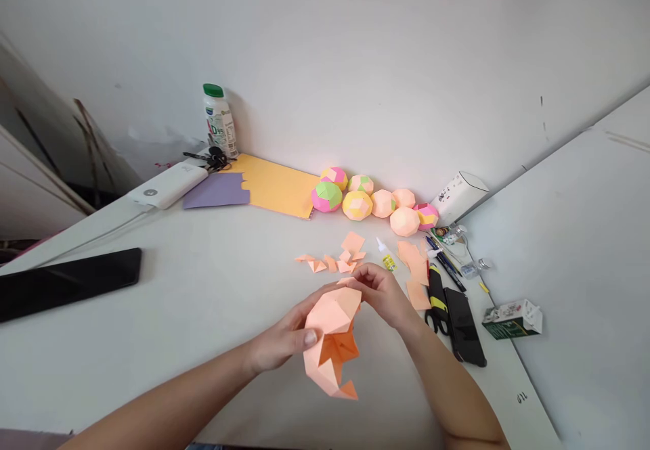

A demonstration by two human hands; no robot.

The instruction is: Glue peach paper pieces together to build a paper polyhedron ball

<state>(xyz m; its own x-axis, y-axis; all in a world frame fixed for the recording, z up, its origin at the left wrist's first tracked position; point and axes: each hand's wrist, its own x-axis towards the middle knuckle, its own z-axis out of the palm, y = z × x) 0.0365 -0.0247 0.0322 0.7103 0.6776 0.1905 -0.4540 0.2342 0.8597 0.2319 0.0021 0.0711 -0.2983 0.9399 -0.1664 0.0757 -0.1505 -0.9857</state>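
1. Our left hand [287,340] clamps the open-sided peach paper polyhedron [330,312] over the table [218,274], fingers mostly hidden.
2. Our right hand [382,293] curls at its top edge; whether it pinches, we cannot tell.

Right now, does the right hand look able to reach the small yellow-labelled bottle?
Probably yes: the small bottle lies just beyond the right hand, and nothing seems to stand between them. But this hand appears to pinch the peach paper shape, so it would likely have to let go first.

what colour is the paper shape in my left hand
The paper shape is peach outside, deeper orange inside; head view shows it.
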